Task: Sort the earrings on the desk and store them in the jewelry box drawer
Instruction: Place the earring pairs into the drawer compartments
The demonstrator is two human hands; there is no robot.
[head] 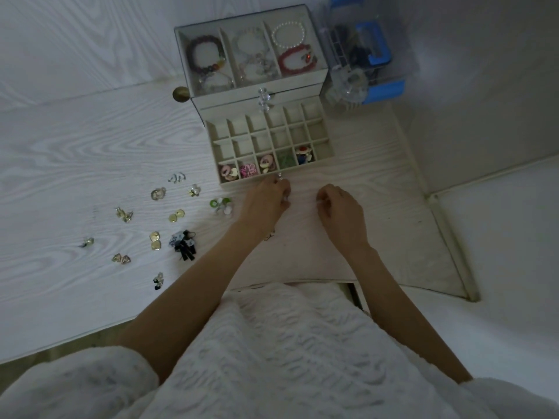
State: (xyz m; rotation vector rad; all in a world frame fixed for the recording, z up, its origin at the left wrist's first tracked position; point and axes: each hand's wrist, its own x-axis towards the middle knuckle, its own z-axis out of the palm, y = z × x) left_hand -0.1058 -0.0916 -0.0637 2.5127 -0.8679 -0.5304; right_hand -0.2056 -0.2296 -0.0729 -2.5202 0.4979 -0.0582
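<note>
Bare desk (348,182) lies right of the open drawer (272,146); scattered earrings (157,225) crowd its left.

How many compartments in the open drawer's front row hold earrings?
5: first, second, third, fourth and fifth from the left; the sixth looks empty.

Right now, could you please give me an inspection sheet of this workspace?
Surface: white wood-grain desk, dimly lit.
Job's things: jewelry box drawer pulled open; five front-row compartments hold earrings, the rest look bare. About a dozen earring pairs lie loose on the desk, left of the hands.
Clutter: bracelets under the box's clear lid; a transparent blue-trimmed container to its right.
Grips: left hand by the drawer's front edge, fingers curled round something small, too dim to identify; right hand likewise pinching a small item.
Cables: nothing seen.
Surroundings: pale wall on the right; white textured garment in the foreground.
</note>
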